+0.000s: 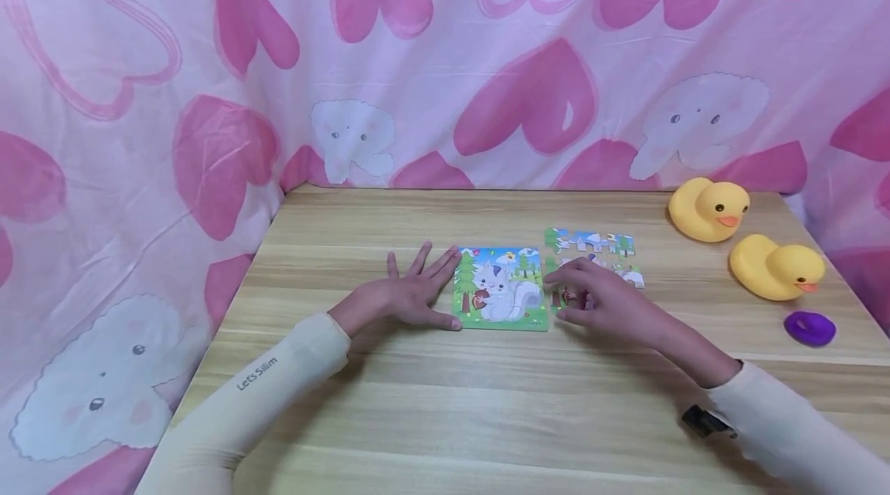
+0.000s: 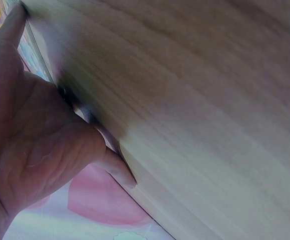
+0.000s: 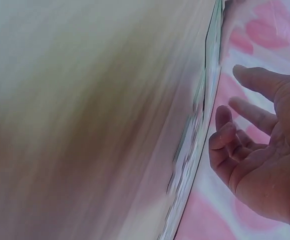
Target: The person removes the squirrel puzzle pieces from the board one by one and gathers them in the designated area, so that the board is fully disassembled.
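A square picture puzzle (image 1: 499, 290) with a white squirrel holding an acorn lies flat on the table. My left hand (image 1: 417, 296) has its fingers spread, with the fingertips and thumb at the puzzle's left edge; in the left wrist view the left hand (image 2: 40, 135) is palm-side to the camera. Jigsaw pieces (image 1: 591, 241) lie in rows just right of the puzzle. Over the nearer pieces is my right hand (image 1: 603, 300), thumb and index finger apart near the puzzle's right edge. In the right wrist view the right hand (image 3: 264, 150) has several bent fingers and nothing between them.
Two yellow rubber ducks (image 1: 709, 209) stand at the table's right side, with a purple ring-shaped object (image 1: 810, 328) in front of them. Pink heart-patterned cloth (image 1: 431, 93) hangs behind and beside the wooden table (image 1: 459, 418).
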Demonstrator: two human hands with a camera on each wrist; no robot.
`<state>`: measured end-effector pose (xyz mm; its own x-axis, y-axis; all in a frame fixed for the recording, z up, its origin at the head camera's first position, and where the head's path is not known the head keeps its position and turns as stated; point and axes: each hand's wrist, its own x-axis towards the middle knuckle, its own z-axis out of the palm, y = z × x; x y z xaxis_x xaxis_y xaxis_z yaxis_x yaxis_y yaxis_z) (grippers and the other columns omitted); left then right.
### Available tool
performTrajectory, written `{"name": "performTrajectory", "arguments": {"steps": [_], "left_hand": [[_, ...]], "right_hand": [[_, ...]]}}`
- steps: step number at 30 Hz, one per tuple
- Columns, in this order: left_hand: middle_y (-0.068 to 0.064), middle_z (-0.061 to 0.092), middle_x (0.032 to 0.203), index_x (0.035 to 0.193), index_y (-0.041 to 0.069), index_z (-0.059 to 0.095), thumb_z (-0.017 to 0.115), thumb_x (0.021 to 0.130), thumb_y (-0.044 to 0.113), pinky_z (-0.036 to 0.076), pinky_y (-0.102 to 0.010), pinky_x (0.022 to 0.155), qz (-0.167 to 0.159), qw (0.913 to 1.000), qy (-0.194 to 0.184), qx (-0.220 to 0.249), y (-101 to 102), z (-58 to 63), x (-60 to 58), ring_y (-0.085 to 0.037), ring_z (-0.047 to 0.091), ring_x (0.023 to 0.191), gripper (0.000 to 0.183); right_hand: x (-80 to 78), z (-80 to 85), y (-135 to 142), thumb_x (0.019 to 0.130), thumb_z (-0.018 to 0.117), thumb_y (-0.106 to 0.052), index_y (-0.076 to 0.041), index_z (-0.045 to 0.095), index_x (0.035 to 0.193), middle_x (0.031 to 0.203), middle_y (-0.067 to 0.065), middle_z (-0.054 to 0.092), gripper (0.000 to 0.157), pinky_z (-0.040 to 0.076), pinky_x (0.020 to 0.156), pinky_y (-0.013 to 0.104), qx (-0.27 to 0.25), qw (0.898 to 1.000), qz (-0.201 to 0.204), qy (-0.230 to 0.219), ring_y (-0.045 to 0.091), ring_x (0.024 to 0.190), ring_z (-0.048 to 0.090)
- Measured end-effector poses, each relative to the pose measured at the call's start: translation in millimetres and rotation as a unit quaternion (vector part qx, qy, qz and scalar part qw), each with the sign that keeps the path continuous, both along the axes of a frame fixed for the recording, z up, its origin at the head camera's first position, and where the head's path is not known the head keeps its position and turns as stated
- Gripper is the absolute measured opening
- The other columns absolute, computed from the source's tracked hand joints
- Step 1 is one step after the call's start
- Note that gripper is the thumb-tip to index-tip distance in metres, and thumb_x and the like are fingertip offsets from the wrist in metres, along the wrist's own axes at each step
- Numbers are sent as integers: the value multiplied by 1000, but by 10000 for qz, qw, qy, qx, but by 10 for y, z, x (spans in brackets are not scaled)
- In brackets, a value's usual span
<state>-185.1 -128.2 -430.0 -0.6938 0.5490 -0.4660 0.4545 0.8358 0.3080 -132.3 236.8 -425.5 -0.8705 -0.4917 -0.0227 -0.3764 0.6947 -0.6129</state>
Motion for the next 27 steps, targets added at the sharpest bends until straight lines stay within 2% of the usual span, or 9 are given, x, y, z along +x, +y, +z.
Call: {"name": "performTrajectory", "arguments": {"steps": [7, 10, 16, 20, 27], "left_hand": [[15, -25, 176, 168, 35, -18, 59, 86, 86, -17, -86, 114, -26, 10000, 6, -32, 6, -10, -5, -33, -28, 163, 123], [15, -25, 176, 168, 35, -18, 59, 85, 86, -17, -86, 115, -20, 10000, 10, -50, 8, -12, -6, -33, -28, 164, 124], [14, -24, 177, 168, 34, -17, 59, 86, 86, -16, -87, 114, -41, 10000, 38, -59, 13, 6, 2, -34, -26, 164, 123], [14, -24, 177, 168, 34, -17, 59, 87, 85, -17, -87, 114, -44, 10000, 32, -52, 11, 4, 3, -35, -27, 163, 123], [14, -25, 177, 168, 33, -17, 59, 87, 85, -17, -88, 113, -43, 10000, 44, -42, 5, 1, 13, -35, -27, 163, 123]], "right_hand": [[86, 39, -213, 93, 83, -22, -19, 67, 141, 121, 3, 67, 51, 53, 69, 23, -199, 9993, 61, -321, 15, 86, 60], [136, 60, -291, 94, 82, -25, -17, 67, 140, 125, 4, 67, 49, 51, 69, 23, -235, 9989, 70, -407, 15, 87, 58], [177, -6, -374, 91, 84, -30, -17, 66, 141, 127, 3, 64, 55, 47, 75, 25, 121, 9997, 19, -206, 15, 92, 54], [183, -34, -403, 91, 85, -33, -19, 64, 144, 128, 1, 62, 59, 47, 76, 26, 298, 9992, -7, -282, 16, 97, 51], [179, -31, -461, 91, 85, -26, -19, 59, 148, 127, 0, 61, 62, 49, 75, 26, 539, 9983, -81, -219, 16, 95, 53]]}}
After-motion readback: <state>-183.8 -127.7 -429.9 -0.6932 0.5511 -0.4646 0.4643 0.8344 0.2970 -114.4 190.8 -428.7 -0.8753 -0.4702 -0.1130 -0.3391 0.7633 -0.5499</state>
